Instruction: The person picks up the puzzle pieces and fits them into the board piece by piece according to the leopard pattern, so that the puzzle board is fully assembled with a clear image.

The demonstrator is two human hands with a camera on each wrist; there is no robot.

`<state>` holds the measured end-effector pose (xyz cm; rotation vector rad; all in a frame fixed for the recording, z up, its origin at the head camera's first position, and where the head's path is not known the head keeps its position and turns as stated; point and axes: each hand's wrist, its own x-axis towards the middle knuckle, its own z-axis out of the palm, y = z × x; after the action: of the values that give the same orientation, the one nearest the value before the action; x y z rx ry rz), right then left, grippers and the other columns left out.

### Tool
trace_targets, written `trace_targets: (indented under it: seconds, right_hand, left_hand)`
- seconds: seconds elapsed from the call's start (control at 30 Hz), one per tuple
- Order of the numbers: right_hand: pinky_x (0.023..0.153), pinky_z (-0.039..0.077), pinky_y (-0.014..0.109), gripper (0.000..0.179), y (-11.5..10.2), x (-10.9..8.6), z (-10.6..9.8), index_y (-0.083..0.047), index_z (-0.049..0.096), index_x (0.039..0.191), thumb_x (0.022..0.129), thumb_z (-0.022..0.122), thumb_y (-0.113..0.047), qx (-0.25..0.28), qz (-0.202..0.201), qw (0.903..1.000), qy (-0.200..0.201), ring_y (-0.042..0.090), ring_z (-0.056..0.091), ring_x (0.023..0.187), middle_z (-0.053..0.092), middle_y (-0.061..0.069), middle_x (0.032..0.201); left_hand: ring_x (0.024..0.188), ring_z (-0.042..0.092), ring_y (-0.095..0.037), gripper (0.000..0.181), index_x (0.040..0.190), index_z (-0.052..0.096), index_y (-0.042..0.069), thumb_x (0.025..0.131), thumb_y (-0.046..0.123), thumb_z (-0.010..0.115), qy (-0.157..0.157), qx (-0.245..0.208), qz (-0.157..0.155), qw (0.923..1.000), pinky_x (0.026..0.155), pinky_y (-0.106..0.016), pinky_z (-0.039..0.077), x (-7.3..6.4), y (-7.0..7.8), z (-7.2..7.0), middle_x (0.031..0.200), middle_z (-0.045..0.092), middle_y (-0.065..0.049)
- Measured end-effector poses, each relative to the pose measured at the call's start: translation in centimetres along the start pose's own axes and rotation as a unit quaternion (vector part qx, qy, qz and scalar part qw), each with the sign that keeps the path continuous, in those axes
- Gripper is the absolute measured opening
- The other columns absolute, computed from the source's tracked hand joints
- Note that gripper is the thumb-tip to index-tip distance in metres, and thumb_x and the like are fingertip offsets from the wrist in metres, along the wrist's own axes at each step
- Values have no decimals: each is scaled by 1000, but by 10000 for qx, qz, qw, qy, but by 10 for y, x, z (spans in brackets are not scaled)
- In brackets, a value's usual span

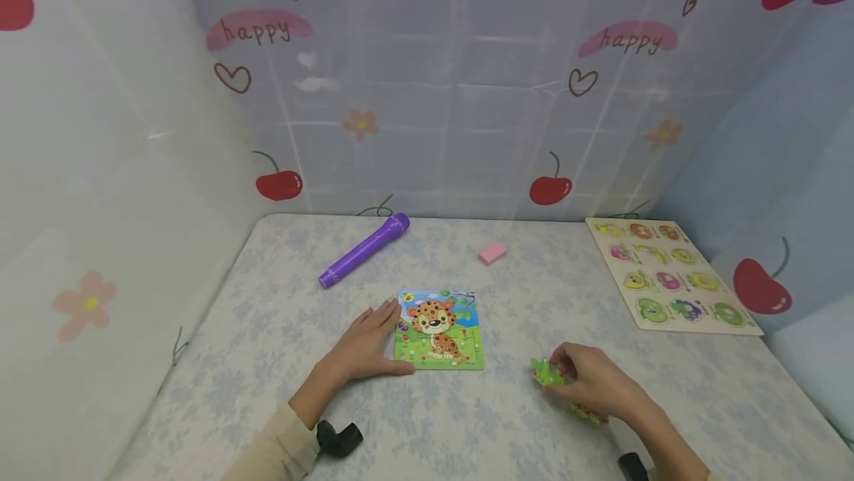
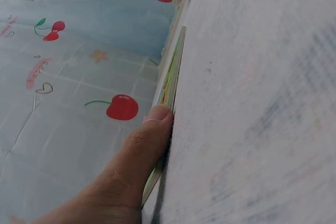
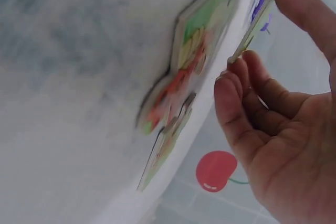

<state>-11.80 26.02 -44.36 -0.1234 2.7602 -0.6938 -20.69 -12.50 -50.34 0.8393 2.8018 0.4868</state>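
Observation:
A square leopard jigsaw puzzle (image 1: 470, 344) with a green and blue picture lies flat on the table. My left hand (image 1: 368, 344) rests against its left side, fingers extended and thumb at the lower left corner. In the left wrist view the thumb (image 2: 142, 142) touches the puzzle's edge. To the right, my right hand (image 1: 597, 381) pinches a thin green puzzle piece (image 3: 253, 31) between thumb and fingertips. Beneath that hand, loose pieces lie on the table: a larger green and orange one (image 3: 202, 38) and a smaller one (image 3: 165, 148). The hand partly hides them in the head view.
A purple toy microphone (image 1: 363, 250) lies behind the puzzle to the left. Farther back stands a small pink block (image 1: 492, 253). A wooden fruit puzzle board (image 1: 667, 322) lies at the table's right back corner. Cherry-printed curtains (image 1: 427, 147) enclose the table's back and sides.

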Motion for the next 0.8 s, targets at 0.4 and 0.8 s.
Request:
trace_targets:
  seconds: [0.4,0.8]
  right_hand:
    - [72,50,32,62,6,7,-4,-8,61,111,64,90,-37,244,6,9983,-521,16,56,87,60,1,97]
    - [63,45,26,48,25,32,-23,-12,60,112,71,84,-11,828,-1421,9725,-1647,13,48,79,55,6,96]
  left_hand:
    - [153,13,-25,117,156,17,6,74,77,61,2,-37,17,10000,124,-49,14,-1,2,-3,165,12,-9]
    - [153,13,-25,116,156,17,6,74,77,61,29,-36,53,10000,124,-49,14,-2,2,-2,165,13,-9]
